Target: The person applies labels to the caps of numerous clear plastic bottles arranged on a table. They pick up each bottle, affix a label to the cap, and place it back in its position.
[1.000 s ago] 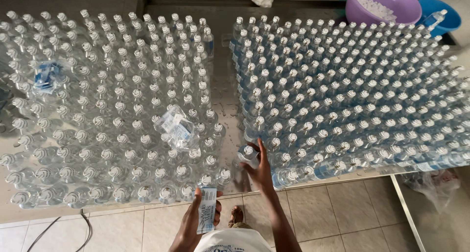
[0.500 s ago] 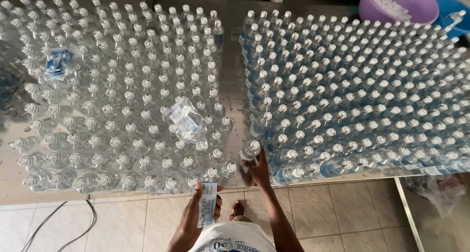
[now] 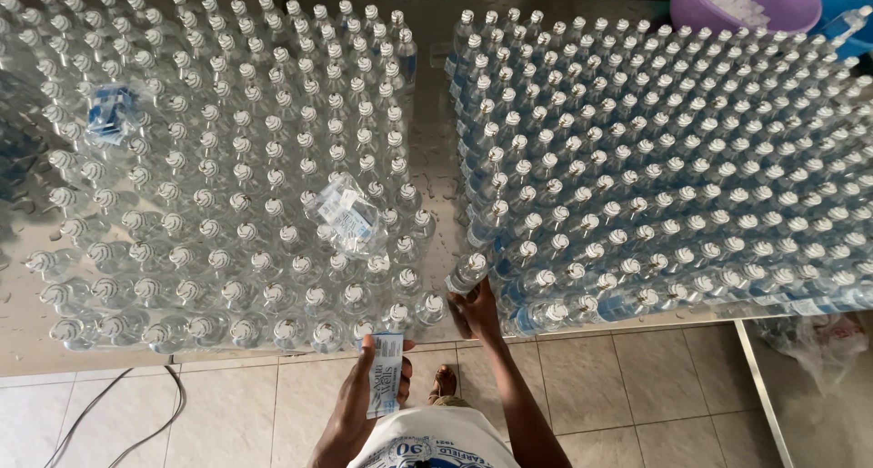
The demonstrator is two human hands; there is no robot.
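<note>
Left hand: our left hand [image 3: 356,406] pinches a blue-and-white label sleeve [image 3: 385,387] between thumb and fingers, over the floor just off the table's near edge.
Right hand: our right hand [image 3: 479,312] is wrapped round the base of one clear bottle [image 3: 466,274], which tilts in the gap between the two blocks of bottles.
Left block: capped bottles without labels [image 3: 227,168], with a clear bag of sleeves [image 3: 347,215] lying on their caps and a second bag [image 3: 111,113] further left.
Right block: bottles already banded in blue [image 3: 655,159], packed tight.
Table: wet steel [image 3: 427,159], bare in the gap.
Step in hand: we judge this to be labelling, one bottle picked and one sleeve ready.
Next move: it calls for bringing sleeve and bottle together, opening the sleeve over the cap and sliding it down.
</note>
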